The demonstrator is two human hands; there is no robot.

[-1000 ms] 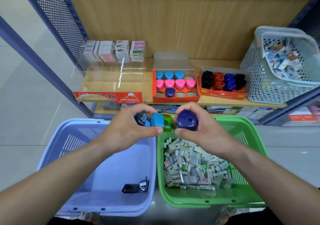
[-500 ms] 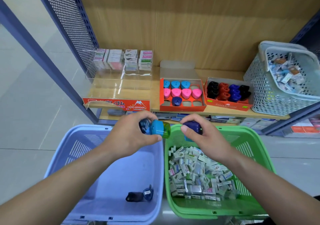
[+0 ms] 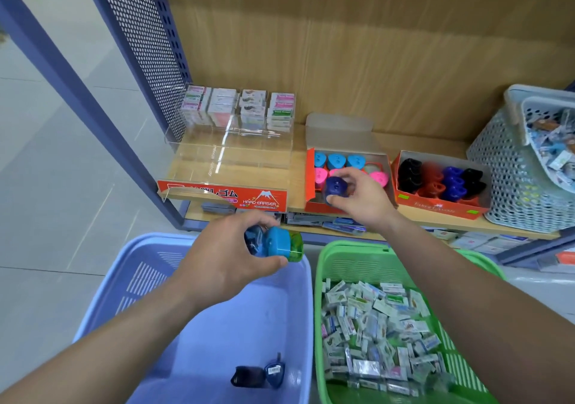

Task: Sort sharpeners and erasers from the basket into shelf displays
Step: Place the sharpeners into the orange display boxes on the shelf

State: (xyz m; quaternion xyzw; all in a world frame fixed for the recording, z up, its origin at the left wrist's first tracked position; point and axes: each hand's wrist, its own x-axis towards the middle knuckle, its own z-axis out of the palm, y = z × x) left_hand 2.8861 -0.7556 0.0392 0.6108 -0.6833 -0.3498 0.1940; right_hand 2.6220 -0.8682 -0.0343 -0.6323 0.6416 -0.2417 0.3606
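Right hand [image 3: 361, 198] pinches the navy sharpener [image 3: 336, 187], directly over the front row of the orange sharpener tray [image 3: 310, 167]. The slot should be straight down, but my hand hides it. Left hand [image 3: 224, 257], fingers wrapped round the blue-green sharpeners [image 3: 273, 243], sits over the lilac basket [image 3: 155, 237], well apart from the tray.

One head-worn wide-angle view, forward and down, close above lilac basket [image 3: 224, 350], green basket [image 3: 351, 263], low shelf [image 3: 420, 142].

Bright even light; glare on acrylic display [image 3: 230, 151]; edges bowed.
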